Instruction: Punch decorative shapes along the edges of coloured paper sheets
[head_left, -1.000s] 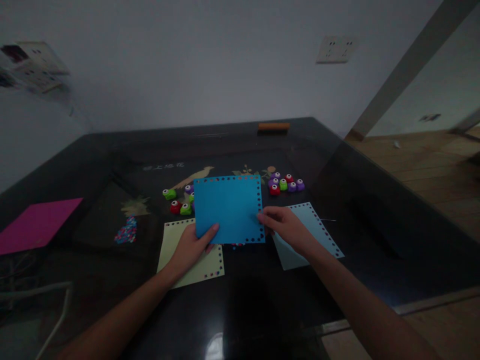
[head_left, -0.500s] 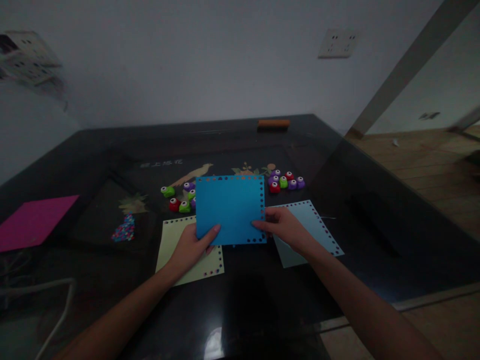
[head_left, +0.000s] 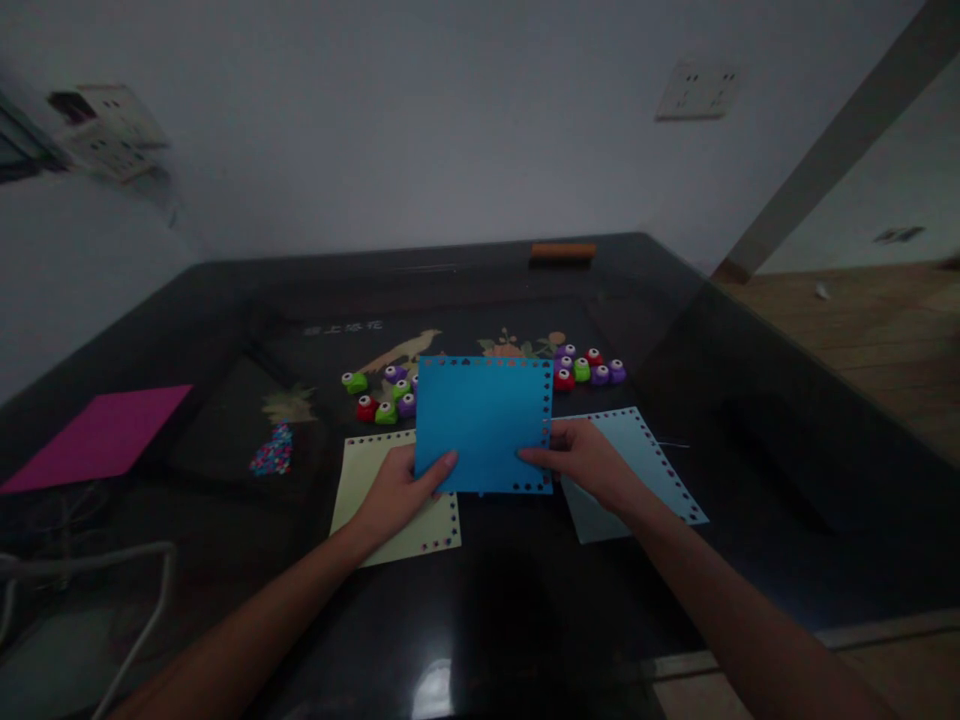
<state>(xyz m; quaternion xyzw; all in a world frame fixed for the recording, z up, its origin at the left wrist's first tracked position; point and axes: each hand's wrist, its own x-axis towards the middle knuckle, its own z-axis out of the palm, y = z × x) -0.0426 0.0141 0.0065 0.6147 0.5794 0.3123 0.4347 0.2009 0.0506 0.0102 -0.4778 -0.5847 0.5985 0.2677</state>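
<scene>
Plainly, everything sits on or above one dark surface [head_left: 510, 590]. The bright blue sheet [head_left: 484, 420] is held up over the middle, between the left and right edges; it should be light, slightly stiff, not very slippery, and easy to crease or tear at its punched borders. The plain lower left and right are the best holds: the left hand [head_left: 397, 490] pinches it there, and the right hand [head_left: 589, 460] clamps its right side, thumb in front. Three more sheets lie flat: one pink sheet [head_left: 105, 435] by the left edge, one pale yellow sheet [head_left: 416, 530] and one pale blue sheet [head_left: 634, 440] toward the near edge. One orange-brown block [head_left: 562, 253] rests near the far right corner. Eye-topped pieces [head_left: 367, 408] number seven on the right; at least six show on the left. One confetti pile [head_left: 272, 452] lies toward the left edge.
</scene>
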